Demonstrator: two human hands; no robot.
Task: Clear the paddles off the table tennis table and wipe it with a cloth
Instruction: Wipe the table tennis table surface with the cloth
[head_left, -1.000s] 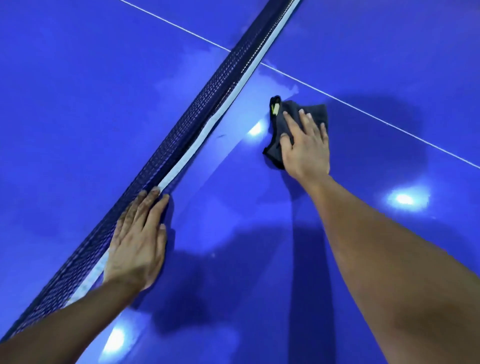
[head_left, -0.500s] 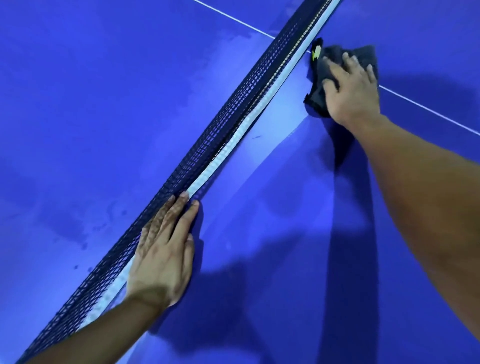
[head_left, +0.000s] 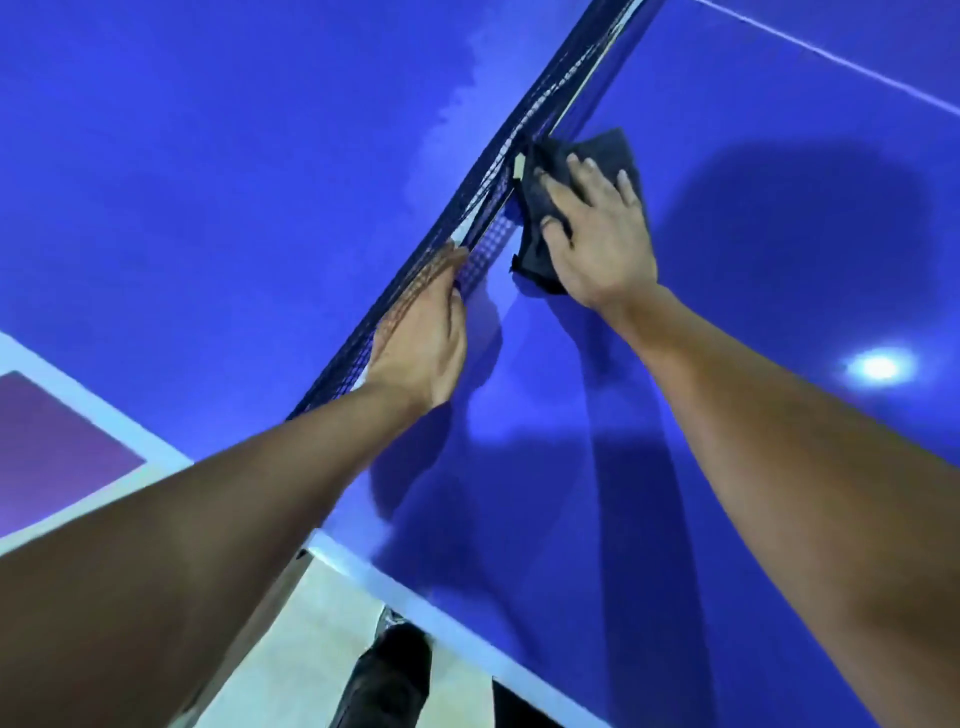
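**Clerk:** Item and location?

**Inspector:** One cloth (head_left: 537, 205), lying on the blue bench (head_left: 208, 182) on the near side of the net (head_left: 519, 140). Its left edge is right against the foot of the net.

**Clerk:** Orientation?

**Inspector:** The long axis runs away from the person and leans slightly right, roughly parallel to the net. The narrow near end points back toward the person's right wrist. The wider far end points up the bench.

**Clerk:** Appearance?

**Inspector:** Dark grey, soft and bunched, with uneven edges. A small pale tag (head_left: 518, 169) stands at its far-left corner, beside the net. The middle of the cloth is covered by a hand.

**Clerk:** Grip, each side?

**Inspector:** The right hand (head_left: 597, 234) lies flat on the cloth with fingers straight and spread, pressing it down without clutching it. The left hand (head_left: 421, 353) is also released. It lies flat alongside the net with fingers straight and together, and their tips show through the mesh. It holds nothing.

**Clerk:** Counts?

**Inspector:** One cloth, one tag, two hands, one net. One thin white line (head_left: 831, 52) crosses the far right of the bench. One bright light spot (head_left: 878, 366) reflects on the surface at right. Below the bench's white edge there is pale floor (head_left: 291, 649) and one dark shoe (head_left: 389, 675) plainly visible.
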